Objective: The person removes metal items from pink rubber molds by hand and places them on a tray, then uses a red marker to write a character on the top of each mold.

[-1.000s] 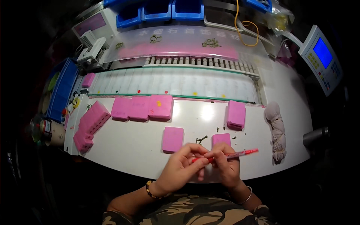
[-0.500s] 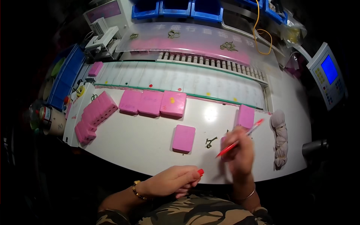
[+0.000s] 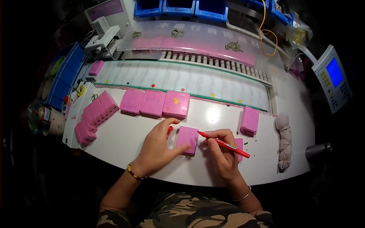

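Where the white desk (image 3: 125,144) curves nearest the person, both bare hands sit at its near middle. Right hand (image 3: 222,152): fingers pinched around a red marker pen (image 3: 224,144), tip pointing far-left and touching or just at the right edge of a small pink box (image 3: 187,140); cannot tell if the tip actually marks it. Left hand (image 3: 157,146): fingers loosely spread, fingertips pressing the left and near edge of that same pink box, thumb raised toward the far side with a small red cap (image 3: 170,129) just beside it. Beaded bracelet on the left wrist, thin bangle on the right. Another pink box (image 3: 239,144) lies partly hidden behind the right hand. Right of the hands, near the desk's right edge, a twisted pale cloth bundle (image 3: 284,140). Further back and right of centre, a stack of pink boxes (image 3: 249,120). Left side of desk: a slanted row of pink boxes standing on edge (image 3: 95,116). Beyond the hands, three flat pink boxes side by side (image 3: 155,103), the right-hand one bearing a yellow spot. Behind those, a white conveyor strip (image 3: 182,79) with coloured dots along its near rail. Far edge: blue bins (image 3: 180,7), a yellow cable (image 3: 266,34). Far right, a small control panel with a blue screen (image 3: 332,78).
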